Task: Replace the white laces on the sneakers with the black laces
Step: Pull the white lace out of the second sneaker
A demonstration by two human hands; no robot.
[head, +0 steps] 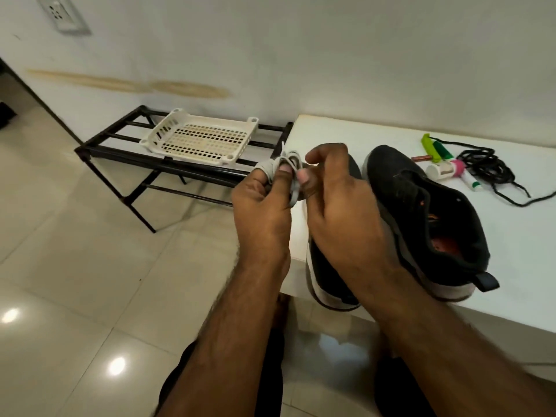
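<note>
Left hand [261, 203] & right hand [334, 194] both pinch a bunched white lace [287, 167]. Black sneakers [421, 212] sit on white table [511, 236] w/ black laces [487, 167] near.

Counted in view: two hands, left hand [261, 206] and right hand [340, 200]. Two black sneakers [421, 212], the nearer largely hidden behind the right hand. One bundle of white laces [287, 167]. One heap of black laces [487, 167]. One white table [511, 251]. One black rack [126, 152]. One perforated tray [204, 139]. One wall socket [61, 13]. Small items beside the black laces too jumbled to count.
</note>
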